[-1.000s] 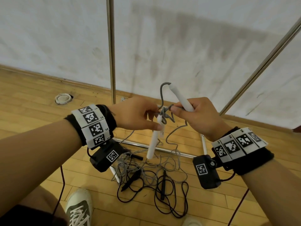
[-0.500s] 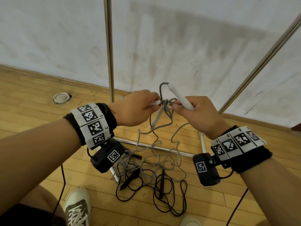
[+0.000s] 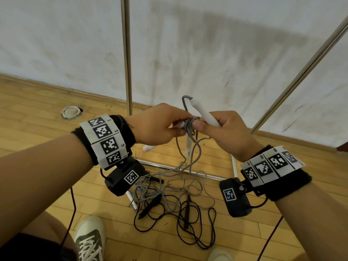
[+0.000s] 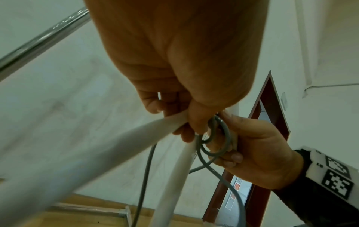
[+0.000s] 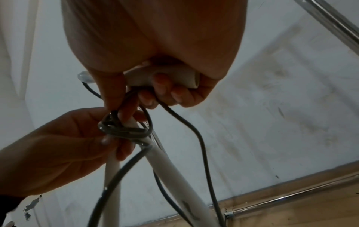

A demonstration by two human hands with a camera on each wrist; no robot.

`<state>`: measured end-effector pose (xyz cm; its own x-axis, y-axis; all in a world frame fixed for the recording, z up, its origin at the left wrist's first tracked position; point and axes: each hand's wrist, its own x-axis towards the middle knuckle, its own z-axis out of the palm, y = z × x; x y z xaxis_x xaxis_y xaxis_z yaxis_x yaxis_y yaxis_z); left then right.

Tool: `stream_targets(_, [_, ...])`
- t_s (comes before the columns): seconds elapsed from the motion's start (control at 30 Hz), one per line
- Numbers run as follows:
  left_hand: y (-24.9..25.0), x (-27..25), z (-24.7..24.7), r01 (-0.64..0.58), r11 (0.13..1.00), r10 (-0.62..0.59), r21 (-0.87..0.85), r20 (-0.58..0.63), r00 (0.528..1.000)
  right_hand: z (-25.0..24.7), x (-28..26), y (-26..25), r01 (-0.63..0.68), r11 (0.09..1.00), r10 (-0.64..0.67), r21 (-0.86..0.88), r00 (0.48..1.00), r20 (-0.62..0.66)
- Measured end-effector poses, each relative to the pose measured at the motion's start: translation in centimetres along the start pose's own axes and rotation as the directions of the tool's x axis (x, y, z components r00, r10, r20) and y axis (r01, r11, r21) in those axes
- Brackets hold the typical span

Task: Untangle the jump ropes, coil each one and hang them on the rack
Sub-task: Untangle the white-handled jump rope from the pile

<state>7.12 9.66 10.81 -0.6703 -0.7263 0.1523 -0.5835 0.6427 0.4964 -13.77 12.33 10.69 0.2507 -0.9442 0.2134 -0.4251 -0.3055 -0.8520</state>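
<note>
My right hand (image 3: 202, 125) grips one white handle (image 3: 205, 115) that points up and left, and its thumb presses a grey rope knot (image 3: 190, 127). My left hand (image 3: 176, 128) grips a second white handle (image 3: 148, 147) beside the knot. A third white handle (image 3: 188, 147) hangs below the knot. In the left wrist view the gripped handle (image 4: 116, 153) slants down-left and the grey loops (image 4: 213, 138) sit between both hands. In the right wrist view the knot (image 5: 124, 130) wraps the handles' tops. Grey cord trails to a tangle with a black rope (image 3: 197, 232) on the floor.
The metal rack's upright (image 3: 126, 53), slanted pole (image 3: 301, 72) and base bar (image 3: 169, 167) stand just behind the hands. Two black handles (image 3: 150, 203) lie in the floor tangle. A round white floor fitting (image 3: 70, 112) is at far left. My shoe (image 3: 90, 240) is near the pile.
My left hand has raised the white handle that hung upright below it; it now slants down-left under the hand. Another white handle now dangles below the knot. The right hand has barely moved.
</note>
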Motion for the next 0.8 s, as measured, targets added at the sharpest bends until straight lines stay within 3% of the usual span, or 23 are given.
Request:
stream_targets(0.2, [0.3, -0.5, -0.5, 0.059, 0.998, -0.060, -0.009, -0.063, 0.996, -0.4, 0.0, 0.0, -0.004, 1.000, 0.005, -0.007, 1.000, 0.031])
stream_targets(0.5, [1.3, -0.4, -0.2, 0.084, 0.996, -0.084, -0.001, -0.009, 0.996, 1.1, -0.6, 0.0, 0.067, 0.997, -0.063, -0.034, 0.991, 0.115])
stream_targets(0.7, [0.5, -0.6, -0.5, 0.096, 0.982, -0.105, -0.160, -0.047, 0.993, 0.7, -0.2, -0.1, -0.004, 0.998, 0.003, 0.058, 1.000, 0.023])
stream_targets(0.8, [0.5, -0.9, -0.3, 0.088, 0.984, -0.094, -0.153, -0.034, 0.995, 0.4, -0.1, -0.1, -0.054, 0.996, 0.054, 0.069, 0.999, 0.000])
